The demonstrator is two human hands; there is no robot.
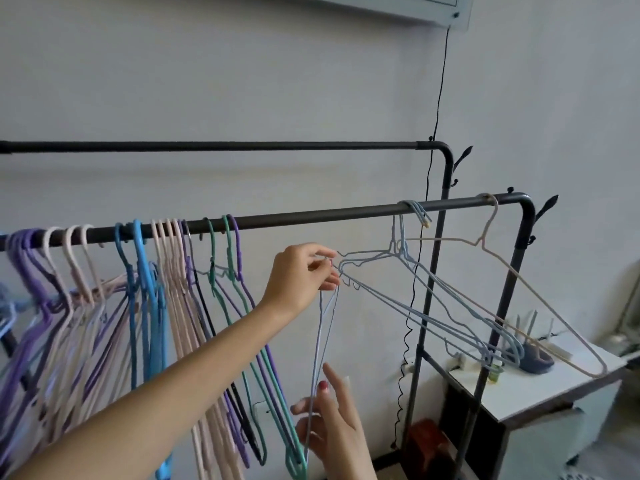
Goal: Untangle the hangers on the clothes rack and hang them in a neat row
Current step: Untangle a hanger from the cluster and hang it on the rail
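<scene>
**Hands work a pale blue hanger loose at the rack**

Fingertips of the left hand [299, 275] pinch the upper end of a pale blue wire hanger [320, 344], right where it meets the near tips of a bunch of light blue hangers [433, 299]. That grip is tight, with thumb and forefinger pressed together on the wire. The hanger hangs almost straight down from it, and the right hand [334, 427] holds its lower end, fingers loosely curled about the thin wire, forefinger raised. The light blue bunch is hooked over the front rail [311, 218] of a dark metal clothes rack, tilted down to the right. Just beyond it, near the rail's bend, a single cream hanger [540, 299] hangs at a similar slant. Left of the hands, a crowded mass of hangers [145, 306] in purple, pink, blue and green hangs from the same rail, many crossing one another. A second, higher rail [221, 145] runs behind. A black cable [437, 109] drops down the grey wall. Low at right stands a white worktop [554, 386] carrying small items.
</scene>
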